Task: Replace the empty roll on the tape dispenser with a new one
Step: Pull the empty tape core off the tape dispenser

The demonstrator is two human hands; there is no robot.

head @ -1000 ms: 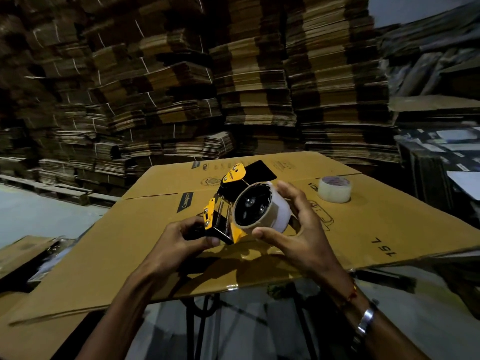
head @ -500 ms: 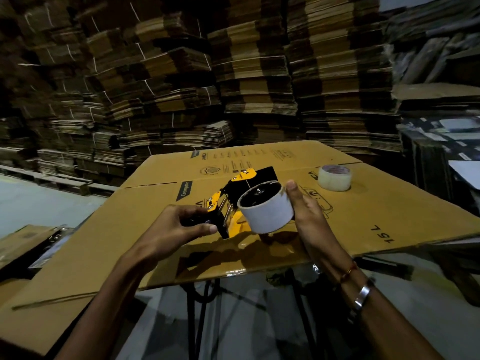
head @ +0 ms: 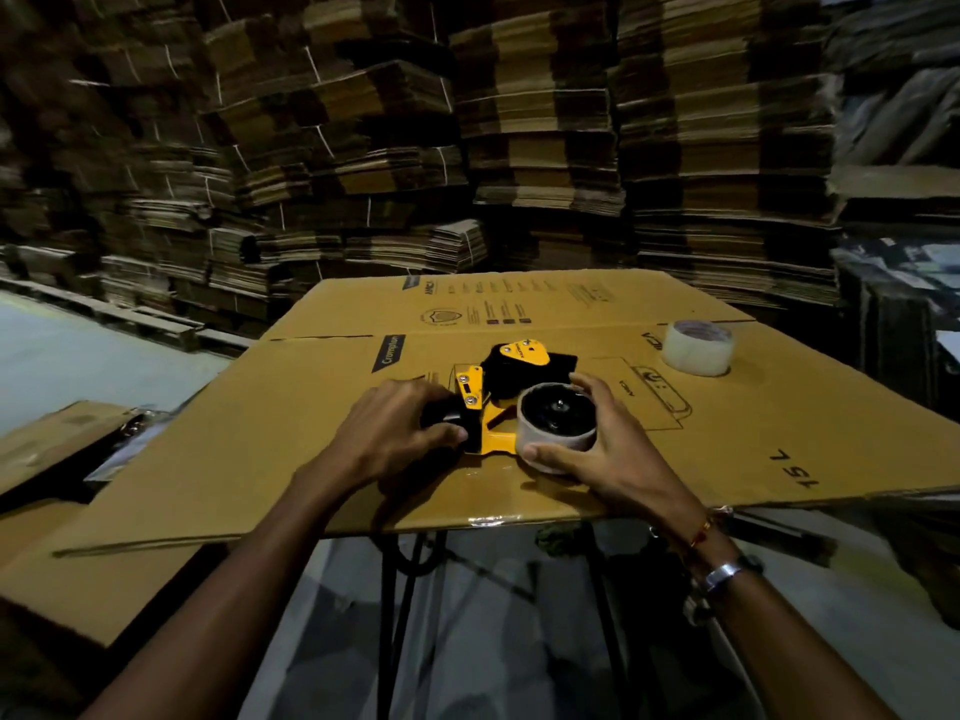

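Note:
The yellow and black tape dispenser [head: 511,387] lies flat on the cardboard sheet [head: 779,433]. My left hand [head: 395,439] grips its black handle. A pale roll [head: 558,431] sits on the dispenser's black hub with its open side facing up. My right hand [head: 608,444] wraps around that roll, thumb at the front and fingers over the far rim. A second roll of clear tape [head: 698,347] stands alone on the cardboard at the far right, well away from both hands.
The cardboard sheet rests on a dark metal stand [head: 410,605], and its near edge is just in front of my wrists. Tall stacks of flattened cartons [head: 519,148] fill the background. More cardboard [head: 67,563] lies low at the left.
Both hands have lowered the dispenser from the air onto the cardboard, turning it flat so the roll's open side faces up. My view has tilted downward.

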